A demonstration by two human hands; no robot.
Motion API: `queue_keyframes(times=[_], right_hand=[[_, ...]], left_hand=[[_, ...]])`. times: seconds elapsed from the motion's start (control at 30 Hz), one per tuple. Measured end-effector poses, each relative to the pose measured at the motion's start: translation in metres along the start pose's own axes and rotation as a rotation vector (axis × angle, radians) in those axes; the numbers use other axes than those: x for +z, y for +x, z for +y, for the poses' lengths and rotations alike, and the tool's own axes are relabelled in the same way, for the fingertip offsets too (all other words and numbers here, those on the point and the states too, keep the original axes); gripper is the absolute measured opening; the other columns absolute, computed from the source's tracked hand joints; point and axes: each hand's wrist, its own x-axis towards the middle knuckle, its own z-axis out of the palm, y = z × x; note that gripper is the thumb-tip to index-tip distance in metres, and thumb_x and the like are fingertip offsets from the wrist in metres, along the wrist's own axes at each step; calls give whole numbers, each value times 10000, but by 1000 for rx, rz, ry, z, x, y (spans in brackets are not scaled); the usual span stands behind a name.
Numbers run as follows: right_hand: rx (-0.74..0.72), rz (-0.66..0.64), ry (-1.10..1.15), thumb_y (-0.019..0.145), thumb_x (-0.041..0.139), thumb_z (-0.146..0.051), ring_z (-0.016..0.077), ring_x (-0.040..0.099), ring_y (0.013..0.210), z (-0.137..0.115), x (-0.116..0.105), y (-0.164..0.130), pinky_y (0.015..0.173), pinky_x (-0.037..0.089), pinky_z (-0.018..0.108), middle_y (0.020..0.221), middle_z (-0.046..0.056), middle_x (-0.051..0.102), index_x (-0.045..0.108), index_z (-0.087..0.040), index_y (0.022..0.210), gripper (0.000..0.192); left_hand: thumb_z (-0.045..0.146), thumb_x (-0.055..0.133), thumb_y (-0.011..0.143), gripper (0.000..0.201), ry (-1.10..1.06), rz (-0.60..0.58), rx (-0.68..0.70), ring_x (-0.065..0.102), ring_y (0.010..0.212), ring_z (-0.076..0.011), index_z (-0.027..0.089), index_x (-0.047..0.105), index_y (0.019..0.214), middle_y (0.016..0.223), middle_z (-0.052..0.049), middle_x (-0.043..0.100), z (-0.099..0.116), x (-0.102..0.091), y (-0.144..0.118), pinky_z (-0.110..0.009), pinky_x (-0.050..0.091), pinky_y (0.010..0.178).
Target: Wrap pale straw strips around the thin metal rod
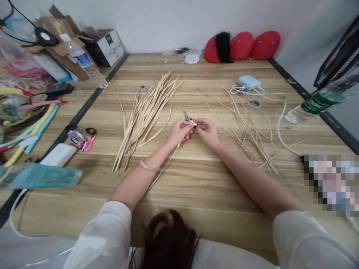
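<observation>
Over tabletop, hands pinching pale piece, forearms slanting inward.

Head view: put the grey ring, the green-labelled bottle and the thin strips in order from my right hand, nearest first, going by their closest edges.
1. Thin strips: just right of the right hand.
2. Grey ring: flat on the table, ahead and right.
3. Green-labelled bottle: far right.
</observation>
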Motion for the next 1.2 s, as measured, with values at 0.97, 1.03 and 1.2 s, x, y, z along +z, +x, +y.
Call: queue_keyframes(times=[0.97, 1.03, 1.2], right_hand=[[4, 30, -68, 689, 601, -248, 73, 494, 497, -3, 0, -4, 508, 387, 230, 609, -54, 511, 501, -203, 745, 123], [-9, 21, -82, 675, 588, -221, 71, 466, 482, -3, -1, -4, 494, 347, 229, 585, -53, 507, 508, -197, 721, 96], [-3, 39, -84, 646, 573, -207, 69, 406, 442, -5, -1, -4, 456, 271, 224, 528, -64, 470, 501, -202, 680, 79]], left_hand=[[220, 620, 797, 134, 2, 56, 2, 444, 324, -25, 158, 539, 884, 536, 71, 576, 1, -3, 2, -140, 246, 331], [224, 624, 792, 143, -2, 63, 3, 442, 322, -25, 161, 537, 887, 538, 72, 579, 1, -4, 3, -139, 243, 331], [228, 633, 784, 143, -12, 77, 2, 435, 321, -30, 158, 543, 870, 539, 64, 579, 2, -6, 4, -146, 239, 326]])
